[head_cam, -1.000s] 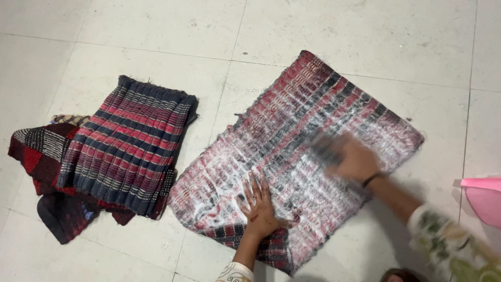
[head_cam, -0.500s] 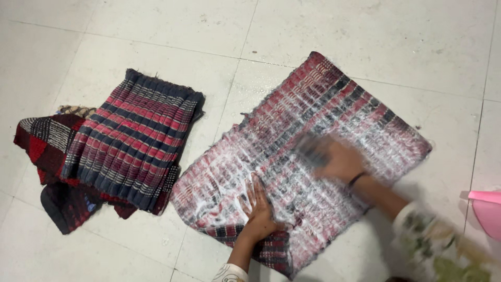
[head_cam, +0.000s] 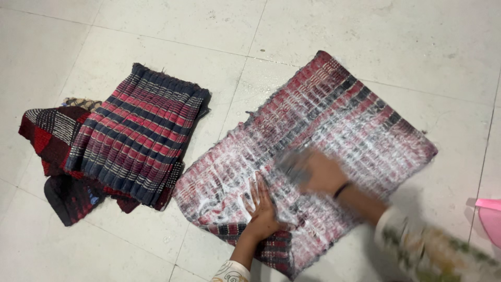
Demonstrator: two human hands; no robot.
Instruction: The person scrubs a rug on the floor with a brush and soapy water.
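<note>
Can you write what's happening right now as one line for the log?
left hand: flat on soapy mat | right hand: blurred, on mat, maybe holding dark thing | folded mats: left, on floor

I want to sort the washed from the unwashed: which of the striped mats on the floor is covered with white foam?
The large mat spread flat on the right, under both hands, is foamy. The folded striped mat on the pile at left shows none.

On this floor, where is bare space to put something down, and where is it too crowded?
Bare tiles lie along the top, above the soapy mat and the folded mats, and at the bottom left, below that pile. A narrow strip runs between pile and mat. Crowded: the mat's lower part, with the left hand and the right hand, and the right edge by the pink tub.
</note>
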